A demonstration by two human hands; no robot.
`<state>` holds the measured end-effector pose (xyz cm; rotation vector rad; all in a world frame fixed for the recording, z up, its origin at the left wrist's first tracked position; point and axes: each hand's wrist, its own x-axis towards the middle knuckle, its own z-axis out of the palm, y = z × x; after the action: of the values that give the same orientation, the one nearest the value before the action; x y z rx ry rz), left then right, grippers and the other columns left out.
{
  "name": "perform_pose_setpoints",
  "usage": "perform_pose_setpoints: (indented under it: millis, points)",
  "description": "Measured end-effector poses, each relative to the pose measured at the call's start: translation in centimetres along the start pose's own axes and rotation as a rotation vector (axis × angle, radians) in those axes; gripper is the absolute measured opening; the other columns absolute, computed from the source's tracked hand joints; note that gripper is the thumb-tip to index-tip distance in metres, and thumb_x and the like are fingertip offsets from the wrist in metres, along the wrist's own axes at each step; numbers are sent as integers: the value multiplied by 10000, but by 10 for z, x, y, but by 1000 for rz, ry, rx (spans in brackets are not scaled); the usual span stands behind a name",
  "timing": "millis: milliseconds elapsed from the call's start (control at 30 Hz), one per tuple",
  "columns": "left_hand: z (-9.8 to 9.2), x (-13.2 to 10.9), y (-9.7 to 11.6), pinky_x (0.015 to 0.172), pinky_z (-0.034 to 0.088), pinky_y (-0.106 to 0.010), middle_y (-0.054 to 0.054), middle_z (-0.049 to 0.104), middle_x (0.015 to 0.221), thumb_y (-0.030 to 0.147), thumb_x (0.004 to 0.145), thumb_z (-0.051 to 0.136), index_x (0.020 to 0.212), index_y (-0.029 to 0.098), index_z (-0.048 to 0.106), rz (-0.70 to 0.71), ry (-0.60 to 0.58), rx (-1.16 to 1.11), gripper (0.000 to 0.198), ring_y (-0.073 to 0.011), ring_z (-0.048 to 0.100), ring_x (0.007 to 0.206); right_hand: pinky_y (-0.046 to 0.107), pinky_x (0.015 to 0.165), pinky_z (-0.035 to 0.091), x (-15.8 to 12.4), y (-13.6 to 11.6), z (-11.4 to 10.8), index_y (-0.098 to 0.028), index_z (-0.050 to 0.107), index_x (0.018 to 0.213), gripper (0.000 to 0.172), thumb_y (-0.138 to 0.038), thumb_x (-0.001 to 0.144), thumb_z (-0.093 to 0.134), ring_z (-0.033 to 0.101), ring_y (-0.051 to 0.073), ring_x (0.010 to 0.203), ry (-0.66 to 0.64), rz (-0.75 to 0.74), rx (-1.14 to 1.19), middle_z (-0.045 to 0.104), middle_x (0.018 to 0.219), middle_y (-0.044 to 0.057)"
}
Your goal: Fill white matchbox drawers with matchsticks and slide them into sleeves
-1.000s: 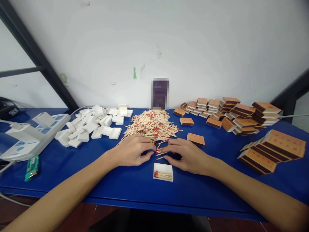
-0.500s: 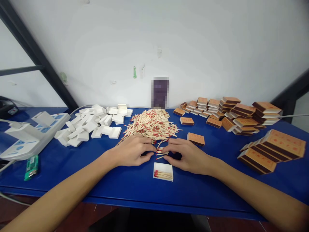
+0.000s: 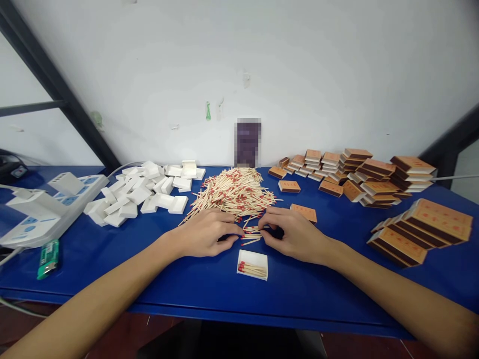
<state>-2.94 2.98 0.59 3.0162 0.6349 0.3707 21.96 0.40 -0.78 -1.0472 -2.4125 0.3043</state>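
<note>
head view: at frame centre, a few matches (image 3: 250, 236) are pinched at their ends by the curled left hand (image 3: 204, 234) and right hand (image 3: 297, 234), just above a white tray (image 3: 254, 256).

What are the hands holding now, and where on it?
A small bunch of matches, pinched by fingertips: left hand at one end, right hand at the other.
</note>
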Motion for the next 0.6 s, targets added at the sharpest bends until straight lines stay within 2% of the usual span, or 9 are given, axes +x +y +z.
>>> perform_pose_setpoints:
  millis: [333, 500, 600]
  points:
    - [-4, 1, 1, 638, 424, -264, -20, 643, 828, 199, 929, 495, 1039, 213, 709, 23, -16, -12, 241, -143, 598, 705, 247, 585, 375, 2, 3, 0, -184, 620, 842, 105, -152, 885, 530, 509, 137, 650, -46, 32, 54, 566, 730, 10]
    - [-5, 0, 1, 644, 417, -261, -29, 640, 815, 193, 934, 475, 1032, 208, 710, 35, -25, 10, 255, -141, 592, 703, 274, 670, 412, 1, 6, -1, -191, 567, 904, 137, -182, 966, 445, 555, 162, 760, -128, 18, 39, 613, 874, 42]
    - [-4, 0, 1, 649, 414, -266, -24, 632, 805, 204, 940, 468, 1032, 218, 710, 42, -9, 7, 259, -140, 583, 697, 279, 672, 405, 0, 5, -3, -193, 547, 915, 143, -194, 981, 421, 557, 164, 768, -123, 20, 12, 620, 893, 45]
